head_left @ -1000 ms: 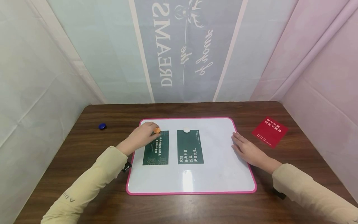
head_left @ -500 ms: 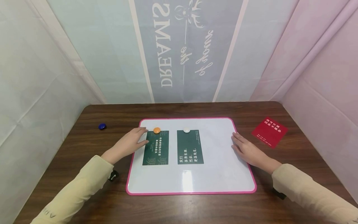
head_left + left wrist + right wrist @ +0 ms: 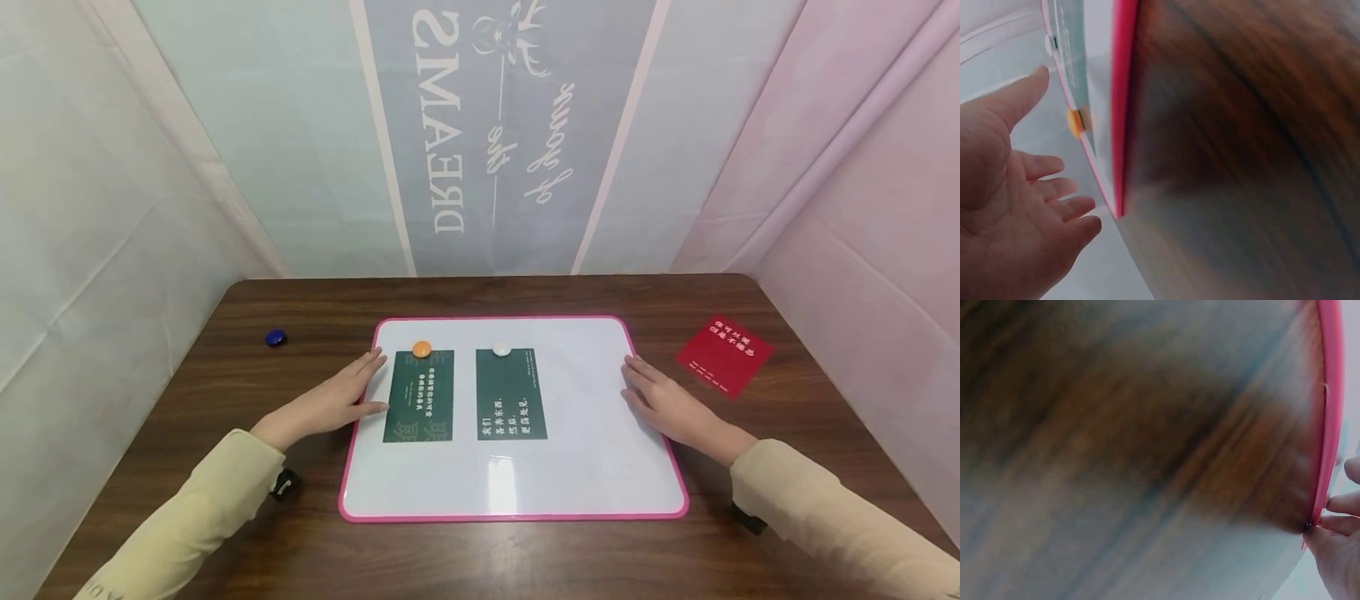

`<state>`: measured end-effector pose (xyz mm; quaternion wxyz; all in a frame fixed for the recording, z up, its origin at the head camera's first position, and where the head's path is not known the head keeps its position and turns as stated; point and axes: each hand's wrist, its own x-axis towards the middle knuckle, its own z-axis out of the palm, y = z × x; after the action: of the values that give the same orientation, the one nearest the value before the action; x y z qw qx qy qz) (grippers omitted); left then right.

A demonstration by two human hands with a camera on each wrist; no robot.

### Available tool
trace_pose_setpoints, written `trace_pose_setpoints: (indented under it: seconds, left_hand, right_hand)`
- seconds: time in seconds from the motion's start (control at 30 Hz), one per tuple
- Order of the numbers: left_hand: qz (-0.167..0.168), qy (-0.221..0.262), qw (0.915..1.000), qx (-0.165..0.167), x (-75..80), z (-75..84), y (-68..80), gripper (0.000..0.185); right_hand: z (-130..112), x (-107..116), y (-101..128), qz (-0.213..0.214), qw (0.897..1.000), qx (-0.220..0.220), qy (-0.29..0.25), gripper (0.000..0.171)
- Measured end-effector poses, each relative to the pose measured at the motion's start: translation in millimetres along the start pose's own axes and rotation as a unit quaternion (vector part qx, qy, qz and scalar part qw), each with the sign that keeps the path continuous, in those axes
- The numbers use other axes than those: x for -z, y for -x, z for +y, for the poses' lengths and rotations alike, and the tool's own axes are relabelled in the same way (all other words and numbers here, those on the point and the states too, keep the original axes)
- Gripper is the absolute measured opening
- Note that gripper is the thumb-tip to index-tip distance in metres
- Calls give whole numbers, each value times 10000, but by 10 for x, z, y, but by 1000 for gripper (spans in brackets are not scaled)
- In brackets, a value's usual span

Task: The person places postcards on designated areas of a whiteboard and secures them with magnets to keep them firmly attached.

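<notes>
Left hand point(image 3: 330, 402) beside orange magnet point(image 3: 422, 348)

A small made-up booth: soft cloth walls point(image 3: 112, 208) hang all around a brown wooden counter point(image 3: 525, 550), with a "DREAMS" banner point(image 3: 502, 125) at the top middle.

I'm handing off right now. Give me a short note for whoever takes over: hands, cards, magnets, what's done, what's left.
Left hand: open, at the whiteboard left edge, holding nothing.
Right hand: open, flat on the board's right edge.
Done: left green card pinned by orange magnet; right green card by white magnet.
Left, probably: red card and blue magnet lie on the table, off the board.
</notes>
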<state>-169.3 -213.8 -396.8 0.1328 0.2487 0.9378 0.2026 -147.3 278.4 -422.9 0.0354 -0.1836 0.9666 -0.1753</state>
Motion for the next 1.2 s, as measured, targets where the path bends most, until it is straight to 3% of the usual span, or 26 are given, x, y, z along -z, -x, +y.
trace_pose_setpoints:
  seconds: [0.33,0.57,0.7,1.0,1.2]
  left_hand:
    - [-524,169,9985,-1,-71,-82,79,86]
    - [-620,151,9980,13,-97,-136,96,91]
    - [-647,172,9978,-8,-100,-149,89,93]
    - [-662,151,9977,-65,-129,-165,80,94]
    - [-660,108,9977,-119,-139,-171,74,93]
  right_hand:
    - [-2,69,-6,157,9998,-1,-108,48]
    - [0,230,2,504,9982,-293,-127,41]
    - [27,376,0,712,9947,-661,-322,38]
    - [270,669,10,609,9801,-1775,-654,48]
    - [451,787,52,447,9543,-2799,-952,60]
